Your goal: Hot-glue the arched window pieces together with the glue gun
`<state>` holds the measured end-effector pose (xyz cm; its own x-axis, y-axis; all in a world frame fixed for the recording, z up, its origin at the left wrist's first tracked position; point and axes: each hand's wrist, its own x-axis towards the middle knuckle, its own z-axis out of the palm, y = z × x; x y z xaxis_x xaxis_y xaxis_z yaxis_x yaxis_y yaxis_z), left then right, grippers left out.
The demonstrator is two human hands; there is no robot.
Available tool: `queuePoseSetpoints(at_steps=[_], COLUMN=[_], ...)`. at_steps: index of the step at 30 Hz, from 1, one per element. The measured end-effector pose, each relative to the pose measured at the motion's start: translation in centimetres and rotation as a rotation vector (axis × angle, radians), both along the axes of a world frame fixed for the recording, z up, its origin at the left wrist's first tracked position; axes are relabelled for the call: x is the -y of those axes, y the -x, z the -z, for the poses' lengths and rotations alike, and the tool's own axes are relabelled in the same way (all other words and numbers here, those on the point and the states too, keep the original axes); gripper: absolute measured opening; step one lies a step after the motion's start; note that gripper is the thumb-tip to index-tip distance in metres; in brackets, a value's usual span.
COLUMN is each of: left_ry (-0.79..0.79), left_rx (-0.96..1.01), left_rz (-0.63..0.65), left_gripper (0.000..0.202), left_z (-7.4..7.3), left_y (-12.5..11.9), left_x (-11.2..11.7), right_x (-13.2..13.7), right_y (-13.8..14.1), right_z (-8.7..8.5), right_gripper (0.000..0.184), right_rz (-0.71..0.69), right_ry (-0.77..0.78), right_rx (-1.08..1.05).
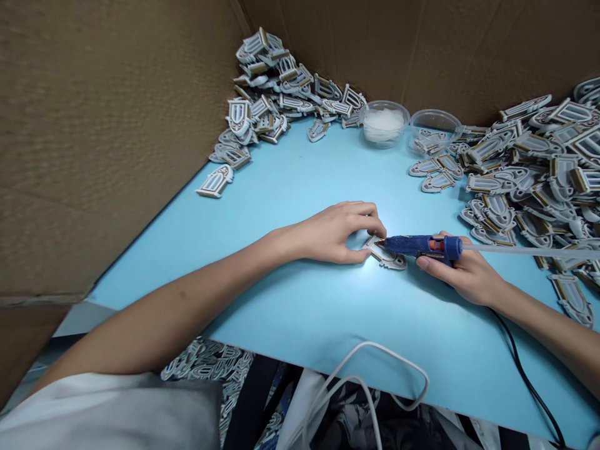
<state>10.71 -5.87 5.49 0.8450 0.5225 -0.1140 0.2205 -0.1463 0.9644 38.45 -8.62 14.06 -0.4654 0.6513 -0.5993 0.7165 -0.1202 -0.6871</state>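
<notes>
A small badge piece (pixel 387 255) is held at the middle of the blue worktop (pixel 300 187) by the pinched left hand (pixel 335 232). The nozzle of a glue gun (pixel 419 245), gripped in the right hand (pixel 462 272), is set against it. Cardboard walls (pixel 94 125) close left and rear. Piles of pieces (pixel 276 87) crowd rear and right, the right one cut off; the near edge is open. The badge piece's detail is lost in glare.

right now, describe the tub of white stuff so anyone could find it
At the far edge of the blue table, against the cardboard wall, two clear tubs stand together. Pick the left tub: it holds white material, while the right tub holds grey pieces.
</notes>
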Motion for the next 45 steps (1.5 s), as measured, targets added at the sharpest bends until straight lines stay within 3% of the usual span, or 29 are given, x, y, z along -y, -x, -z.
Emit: queuePoseSetpoints(at_steps=[19, 25, 30, 45], left_ry=[-0.001, 0.002, 0.004, -0.007], left_rx=[-0.012, -0.011, -0.010, 0.018], left_rz=[0.008, 0.007, 0.000, 0.007], left_gripper=[0.031, 0.030, 0.031, 0.032], left_z=[0.0, 0.1, 0.2, 0.3], left_y=[0.0, 0.0, 0.0, 0.1], left_x=[0.0, 0.0, 0.0, -0.1], right_x=[-0.3, 0.1, -0.4, -0.6], right_y=[0.3, -0.5, -0.7, -0.9], right_z=[-0.4, -0.1, -0.2, -0.1], right_gripper=[0.044, 0.047, 0.052, 0.049], right_rz=[0.046, 0.275, 0.420, 0.345], right_ry=[0.080, 0.237, 0.221, 0.242], right_rx=[0.032, -0.042, -0.145, -0.176])
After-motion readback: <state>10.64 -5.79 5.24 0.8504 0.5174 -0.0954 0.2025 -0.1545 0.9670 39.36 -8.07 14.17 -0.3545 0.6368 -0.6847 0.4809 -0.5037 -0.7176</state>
